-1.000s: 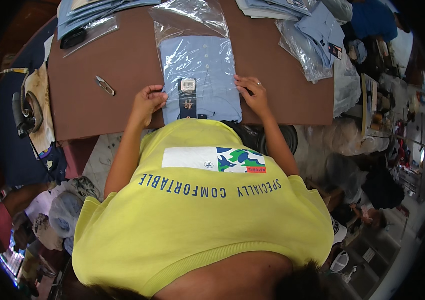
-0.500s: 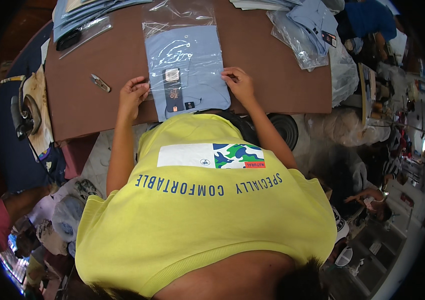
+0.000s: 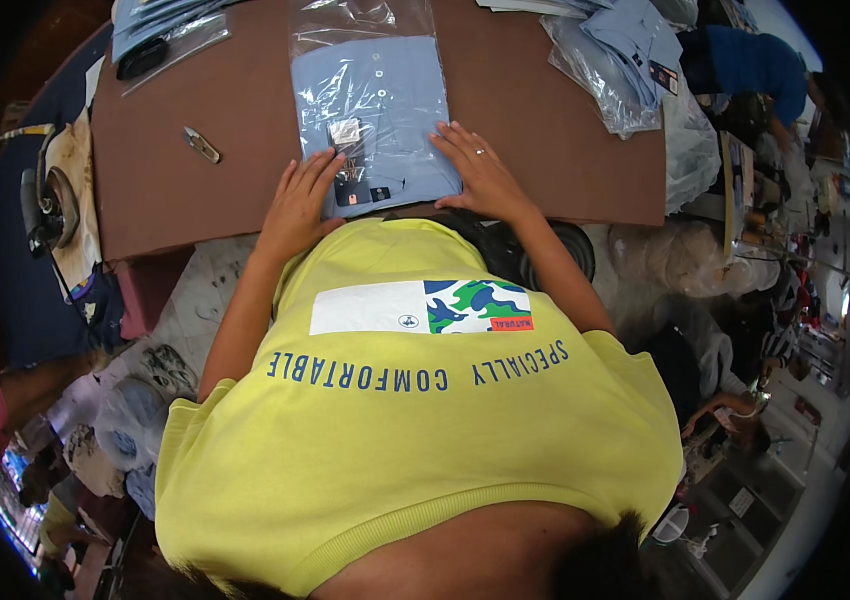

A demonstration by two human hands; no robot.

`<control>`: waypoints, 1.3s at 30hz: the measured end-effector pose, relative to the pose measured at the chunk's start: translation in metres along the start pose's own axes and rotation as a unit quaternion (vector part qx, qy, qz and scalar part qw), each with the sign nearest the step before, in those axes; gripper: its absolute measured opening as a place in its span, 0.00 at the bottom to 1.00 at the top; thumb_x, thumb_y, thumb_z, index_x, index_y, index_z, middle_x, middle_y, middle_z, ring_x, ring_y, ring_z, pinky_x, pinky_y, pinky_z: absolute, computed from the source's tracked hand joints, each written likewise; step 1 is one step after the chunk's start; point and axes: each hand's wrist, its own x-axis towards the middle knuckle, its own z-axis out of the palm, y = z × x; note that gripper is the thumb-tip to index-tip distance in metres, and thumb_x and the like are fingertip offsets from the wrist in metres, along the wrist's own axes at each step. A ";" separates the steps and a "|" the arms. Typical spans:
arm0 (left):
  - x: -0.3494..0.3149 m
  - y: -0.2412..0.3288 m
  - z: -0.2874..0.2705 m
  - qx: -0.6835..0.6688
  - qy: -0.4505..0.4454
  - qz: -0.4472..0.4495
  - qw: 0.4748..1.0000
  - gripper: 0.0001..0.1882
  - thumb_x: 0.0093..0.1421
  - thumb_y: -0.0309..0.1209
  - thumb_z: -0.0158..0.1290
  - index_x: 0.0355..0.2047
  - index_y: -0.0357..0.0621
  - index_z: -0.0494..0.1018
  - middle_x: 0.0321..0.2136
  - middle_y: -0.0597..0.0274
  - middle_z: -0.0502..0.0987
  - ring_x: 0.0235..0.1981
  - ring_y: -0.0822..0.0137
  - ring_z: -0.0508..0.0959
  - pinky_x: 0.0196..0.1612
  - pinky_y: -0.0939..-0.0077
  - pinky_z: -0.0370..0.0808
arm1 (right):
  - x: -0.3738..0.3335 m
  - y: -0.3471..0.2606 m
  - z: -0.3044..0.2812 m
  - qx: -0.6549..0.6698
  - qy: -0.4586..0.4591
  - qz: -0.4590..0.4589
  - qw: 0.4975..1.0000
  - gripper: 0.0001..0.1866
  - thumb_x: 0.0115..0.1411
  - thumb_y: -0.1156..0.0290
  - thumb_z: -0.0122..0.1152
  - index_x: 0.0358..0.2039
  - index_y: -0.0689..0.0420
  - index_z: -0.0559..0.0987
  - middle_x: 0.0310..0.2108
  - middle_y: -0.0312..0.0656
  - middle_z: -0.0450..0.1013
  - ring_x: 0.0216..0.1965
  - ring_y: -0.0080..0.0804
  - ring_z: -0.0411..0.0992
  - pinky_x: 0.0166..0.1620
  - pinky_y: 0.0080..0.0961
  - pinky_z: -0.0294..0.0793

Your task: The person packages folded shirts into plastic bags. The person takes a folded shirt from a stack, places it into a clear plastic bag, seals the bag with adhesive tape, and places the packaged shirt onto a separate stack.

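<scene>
Left hand [image 3: 300, 195] and right hand [image 3: 480, 170], apart, press flat with open fingers on bagged blue shirt [image 3: 375, 125] on brown bench [image 3: 535, 130]. Clip [image 3: 202, 145] lies left.

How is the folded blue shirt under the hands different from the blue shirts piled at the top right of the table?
The folded blue shirt lies flat and squared in front of the person, half inside a clear bag; the piled shirts sit heaped and askew at the table's far corner. The left hand and right hand press on the first; nobody touches the pile. Both are light blue, with clear plastic.
</scene>
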 end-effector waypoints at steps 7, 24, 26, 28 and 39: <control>-0.004 0.000 0.018 0.014 0.090 -0.004 0.996 0.37 0.45 0.26 0.61 0.57 0.45 0.61 0.53 0.56 0.68 0.54 0.56 0.68 0.59 0.58 0.61 | 0.005 -0.004 0.010 0.006 0.056 -0.032 0.998 0.32 0.47 0.70 0.64 0.55 0.55 0.68 0.53 0.41 0.67 0.55 0.38 0.63 0.57 0.36 0.60; 0.023 -0.017 0.024 0.043 0.153 -0.097 0.983 0.24 0.50 0.23 0.56 0.50 0.44 0.70 0.44 0.58 0.73 0.46 0.56 0.72 0.48 0.64 0.70 | 0.045 -0.015 0.011 -0.076 0.179 -0.011 0.981 0.11 0.47 0.81 0.54 0.33 0.55 0.75 0.35 0.38 0.71 0.42 0.37 0.68 0.49 0.37 0.65; 0.031 -0.016 0.019 0.116 0.237 -0.037 0.964 0.21 0.51 0.24 0.55 0.48 0.44 0.71 0.41 0.58 0.74 0.43 0.57 0.73 0.46 0.65 0.71 | 0.049 -0.017 0.010 -0.090 0.184 -0.001 0.979 0.12 0.46 0.81 0.54 0.33 0.55 0.74 0.35 0.38 0.71 0.42 0.37 0.69 0.49 0.37 0.65; 0.037 -0.020 0.019 0.120 0.272 -0.007 0.955 0.20 0.51 0.24 0.55 0.46 0.43 0.72 0.37 0.58 0.74 0.40 0.57 0.74 0.44 0.65 0.71 | 0.055 -0.010 0.016 -0.094 0.236 -0.040 0.966 0.13 0.45 0.81 0.54 0.33 0.55 0.75 0.33 0.37 0.70 0.39 0.37 0.68 0.48 0.36 0.65; 0.036 -0.014 0.008 0.091 0.289 0.001 0.953 0.13 0.48 0.22 0.55 0.36 0.41 0.73 0.29 0.60 0.71 0.34 0.57 0.72 0.38 0.63 0.70 | 0.050 -0.010 0.016 -0.103 0.232 -0.033 0.967 0.12 0.43 0.81 0.55 0.31 0.55 0.74 0.32 0.37 0.69 0.37 0.37 0.67 0.45 0.36 0.65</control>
